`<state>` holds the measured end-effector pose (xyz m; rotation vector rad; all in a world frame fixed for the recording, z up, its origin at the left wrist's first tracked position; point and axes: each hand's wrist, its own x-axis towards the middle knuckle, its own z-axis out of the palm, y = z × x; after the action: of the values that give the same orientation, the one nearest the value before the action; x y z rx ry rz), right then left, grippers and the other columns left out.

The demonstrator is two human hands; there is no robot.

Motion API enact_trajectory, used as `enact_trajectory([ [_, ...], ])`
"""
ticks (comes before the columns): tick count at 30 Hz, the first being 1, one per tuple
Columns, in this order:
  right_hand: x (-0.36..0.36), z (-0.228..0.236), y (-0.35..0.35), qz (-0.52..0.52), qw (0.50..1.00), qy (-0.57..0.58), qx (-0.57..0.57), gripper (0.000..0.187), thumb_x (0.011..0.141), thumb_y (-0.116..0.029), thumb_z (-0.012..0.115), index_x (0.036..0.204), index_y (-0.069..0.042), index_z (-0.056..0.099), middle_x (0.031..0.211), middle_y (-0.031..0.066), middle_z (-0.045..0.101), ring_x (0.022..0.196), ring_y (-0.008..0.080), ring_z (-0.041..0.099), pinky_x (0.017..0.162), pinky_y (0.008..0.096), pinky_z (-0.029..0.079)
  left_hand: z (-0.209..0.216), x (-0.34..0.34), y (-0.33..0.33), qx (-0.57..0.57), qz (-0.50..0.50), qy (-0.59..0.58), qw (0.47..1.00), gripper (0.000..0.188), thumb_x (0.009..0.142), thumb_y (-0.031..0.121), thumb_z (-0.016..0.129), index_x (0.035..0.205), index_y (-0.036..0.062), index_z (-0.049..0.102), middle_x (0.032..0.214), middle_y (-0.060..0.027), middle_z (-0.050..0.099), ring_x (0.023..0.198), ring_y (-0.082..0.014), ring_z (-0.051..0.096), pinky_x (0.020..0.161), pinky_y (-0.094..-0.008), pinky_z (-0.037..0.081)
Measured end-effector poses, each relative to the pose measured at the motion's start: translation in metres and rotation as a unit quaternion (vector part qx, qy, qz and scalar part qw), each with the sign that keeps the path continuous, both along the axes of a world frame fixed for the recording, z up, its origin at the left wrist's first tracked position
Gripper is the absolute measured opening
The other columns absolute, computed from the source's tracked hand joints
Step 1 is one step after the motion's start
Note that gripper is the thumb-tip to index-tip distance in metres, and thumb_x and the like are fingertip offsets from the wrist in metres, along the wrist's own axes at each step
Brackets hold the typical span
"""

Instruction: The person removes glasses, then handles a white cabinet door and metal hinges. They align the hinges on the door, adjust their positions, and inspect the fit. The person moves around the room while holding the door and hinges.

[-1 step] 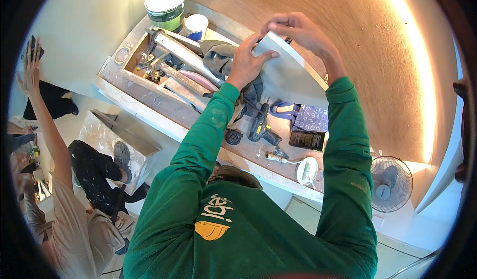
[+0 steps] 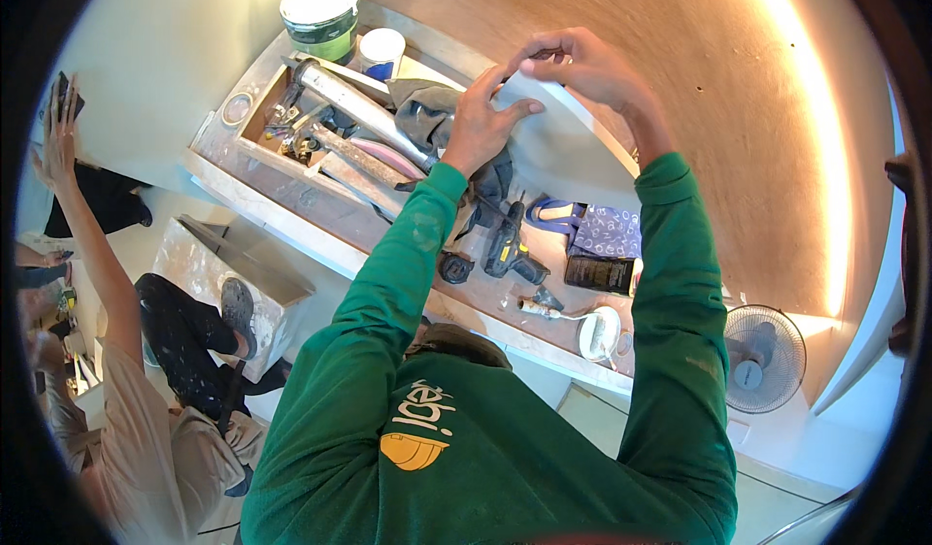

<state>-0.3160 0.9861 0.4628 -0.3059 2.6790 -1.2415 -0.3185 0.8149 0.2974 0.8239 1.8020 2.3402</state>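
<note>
Beyond the cordless drill (image 2: 508, 244), the left hand (image 2: 479, 123) pinches a white panel (image 2: 558, 137), seemingly to steady it, while the right hand (image 2: 594, 67) curls at its top corner, hold impossible to tell

Up on the worker's head, the left fisheye faces steeply down past green sleeves (image 2: 403, 254), toward the left hand (image 2: 481, 120) and right hand (image 2: 602, 67) over the bench (image 2: 330, 215) — near enough that the shirt (image 2: 573, 448) looms, wide enough to catch the bench's left corner, near edge and the wooden wall (image 2: 718, 118) behind.
</note>
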Motion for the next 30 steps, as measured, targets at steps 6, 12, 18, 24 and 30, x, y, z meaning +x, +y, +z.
enact_trajectory([
  [6,-0.009,-0.016,-0.004,0.026,0.999,-0.008,-0.031,0.029,0.107,-0.033,0.084,0.098,-0.006,0.078,0.088,-0.0038,0.07,0.082,0.0076,0.061,0.074,0.0319,0.05,-0.007,0.003,0.002,0.03,0.013,-0.008,0.999,0.06,0.092,0.027,0.098,0.139,0.0009,0.073,0.126,-0.0163,0.08,0.116,-0.0264,0.077,0.102,-0.0421,0.061],
  [12,-0.019,-0.005,-0.013,-0.135,0.968,0.099,0.187,0.041,0.114,-0.037,0.073,0.091,-0.003,0.075,0.084,-0.0014,0.072,0.077,0.0114,0.065,0.068,0.034,0.053,-0.003,0.001,-0.003,-0.002,-0.023,-0.005,1.0,0.06,0.098,0.022,0.095,0.147,-0.0004,0.067,0.13,-0.0125,0.079,0.125,-0.023,0.075,0.107,-0.04,0.063],
  [18,0.003,0.013,0.005,-0.066,0.986,0.144,0.054,0.034,0.113,-0.034,0.073,0.1,-0.004,0.081,0.09,0.0021,0.077,0.086,0.0137,0.07,0.081,0.0346,0.057,0.004,0.004,-0.006,0.01,-0.038,-0.029,0.999,0.061,0.099,0.029,0.095,0.144,-0.0009,0.068,0.13,-0.0143,0.078,0.125,-0.0238,0.076,0.106,-0.04,0.064],
  [24,0.02,-0.009,-0.001,-0.051,0.993,0.091,0.054,0.026,0.106,-0.03,0.081,0.107,-0.004,0.085,0.094,0.0049,0.083,0.086,0.0182,0.074,0.083,0.0389,0.059,0.005,0.005,-0.005,0.001,-0.025,-0.009,1.0,0.062,0.098,0.033,0.095,0.145,0.0007,0.068,0.13,-0.0149,0.078,0.123,-0.0238,0.076,0.106,-0.0397,0.063],
  [30,0.005,-0.013,-0.015,-0.095,0.975,0.115,0.167,0.029,0.107,-0.031,0.078,0.104,-0.004,0.085,0.09,0.007,0.081,0.084,0.0185,0.074,0.081,0.0395,0.059,0.002,0.008,-0.001,0.028,0.001,-0.006,1.0,0.058,0.094,0.033,0.098,0.135,0.0016,0.072,0.117,-0.0141,0.083,0.11,-0.0239,0.08,0.093,-0.0408,0.065],
])
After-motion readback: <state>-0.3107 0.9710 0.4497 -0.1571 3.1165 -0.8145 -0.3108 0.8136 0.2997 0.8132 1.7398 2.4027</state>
